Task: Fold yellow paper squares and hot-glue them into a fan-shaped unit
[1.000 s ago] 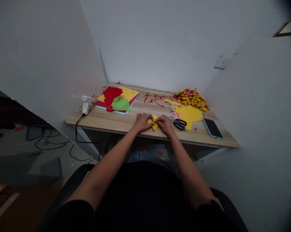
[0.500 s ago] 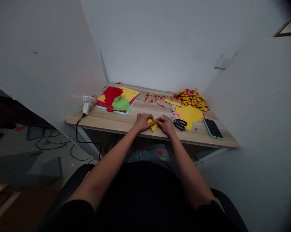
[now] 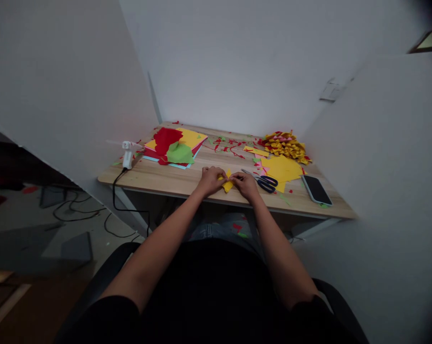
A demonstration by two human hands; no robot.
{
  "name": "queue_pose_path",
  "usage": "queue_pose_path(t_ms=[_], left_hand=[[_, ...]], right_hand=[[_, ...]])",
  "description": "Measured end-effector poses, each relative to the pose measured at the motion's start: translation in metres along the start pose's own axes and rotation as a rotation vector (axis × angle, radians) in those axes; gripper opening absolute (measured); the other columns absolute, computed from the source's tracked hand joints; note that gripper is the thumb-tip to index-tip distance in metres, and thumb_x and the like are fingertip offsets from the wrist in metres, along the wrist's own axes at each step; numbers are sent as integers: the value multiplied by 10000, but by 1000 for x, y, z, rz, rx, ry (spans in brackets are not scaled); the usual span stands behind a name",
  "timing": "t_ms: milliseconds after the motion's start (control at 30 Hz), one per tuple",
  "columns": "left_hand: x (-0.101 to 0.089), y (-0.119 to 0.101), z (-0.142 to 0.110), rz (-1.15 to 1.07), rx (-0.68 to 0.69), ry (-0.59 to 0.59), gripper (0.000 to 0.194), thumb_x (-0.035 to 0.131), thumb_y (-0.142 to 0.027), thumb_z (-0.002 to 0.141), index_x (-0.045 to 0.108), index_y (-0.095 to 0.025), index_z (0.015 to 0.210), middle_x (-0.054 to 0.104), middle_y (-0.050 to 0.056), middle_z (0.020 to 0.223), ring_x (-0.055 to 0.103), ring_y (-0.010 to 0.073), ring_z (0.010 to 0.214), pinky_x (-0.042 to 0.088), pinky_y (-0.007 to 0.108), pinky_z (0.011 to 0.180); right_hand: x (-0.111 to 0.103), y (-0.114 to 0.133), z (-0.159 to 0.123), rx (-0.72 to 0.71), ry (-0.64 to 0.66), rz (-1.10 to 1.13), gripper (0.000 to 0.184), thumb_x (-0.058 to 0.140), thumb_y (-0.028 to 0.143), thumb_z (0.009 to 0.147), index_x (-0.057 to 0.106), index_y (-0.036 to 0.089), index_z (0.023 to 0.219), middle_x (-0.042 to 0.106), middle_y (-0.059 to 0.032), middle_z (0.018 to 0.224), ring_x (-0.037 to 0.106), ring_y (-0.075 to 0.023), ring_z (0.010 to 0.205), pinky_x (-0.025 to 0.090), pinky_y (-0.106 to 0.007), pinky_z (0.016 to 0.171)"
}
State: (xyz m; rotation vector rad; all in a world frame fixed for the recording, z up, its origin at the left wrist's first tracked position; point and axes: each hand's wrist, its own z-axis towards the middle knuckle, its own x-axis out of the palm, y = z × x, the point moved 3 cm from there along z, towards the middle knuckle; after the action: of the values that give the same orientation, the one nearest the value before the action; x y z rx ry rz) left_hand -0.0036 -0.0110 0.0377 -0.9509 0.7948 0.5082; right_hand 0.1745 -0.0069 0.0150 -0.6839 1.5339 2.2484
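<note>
Between my two hands, near the table's front edge, is a small piece of yellow paper with creased, pointed parts. My left hand pinches its left side between thumb and fingers. From the other side my right hand pinches the paper, its fingertips close to the left ones. The fingers hide part of the paper. Just right of my right hand lies a pair of scissors with dark blue handles. Beyond the scissors are flat yellow paper pieces.
A pile of folded yellow paper shapes stands at the back right, and a phone lies in front of it. At the left are stacked coloured sheets and a white glue gun with a black cord. Red scraps litter the table.
The yellow paper has been turned and folded a little between my fingers, and a point now sticks up above the fingertips. Both hands stay in nearly the same place.
</note>
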Motion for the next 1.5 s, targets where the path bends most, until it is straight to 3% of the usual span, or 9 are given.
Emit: queue_pose_path(t_ms=[333, 633, 867, 1500], left_hand=[[-2, 1, 0, -119, -24, -18, 330, 615, -402, 958, 635, -146, 1165, 669, 83, 1149, 650, 221, 1057, 524, 472, 970], [-3, 1, 0, -222, -30, -81, 317, 596, -395, 971, 637, -146, 1162, 676, 80, 1129, 654, 215, 1047, 530, 463, 963], [-6, 3, 0, -282, -42, -147, 312, 605, -396, 964, 635, -148, 1152, 674, 76, 1115, 653, 208, 1023, 532, 453, 951], [1, 11, 1, -481, -111, -146, 370, 602, -396, 967, 583, -153, 1245, 668, 51, 1008, 652, 155, 817, 572, 355, 775]], right_hand=[[0, 6, -4, -33, -38, 124, 287, 645, 374, 947, 645, 157, 1135, 682, -60, 1110, 672, -189, 967, 577, -403, 851], [2, 10, -7, 12, -11, 190, 357, 615, 391, 966, 592, 170, 1245, 679, -43, 1035, 667, -149, 816, 585, -336, 729], [0, 4, -2, 69, 38, 93, 273, 624, 399, 958, 655, 152, 1069, 684, -35, 1019, 668, -158, 850, 583, -337, 749], [-1, 5, -5, 55, 63, 38, 286, 610, 416, 965, 659, 148, 1052, 687, -29, 988, 671, -156, 831, 583, -335, 742]])
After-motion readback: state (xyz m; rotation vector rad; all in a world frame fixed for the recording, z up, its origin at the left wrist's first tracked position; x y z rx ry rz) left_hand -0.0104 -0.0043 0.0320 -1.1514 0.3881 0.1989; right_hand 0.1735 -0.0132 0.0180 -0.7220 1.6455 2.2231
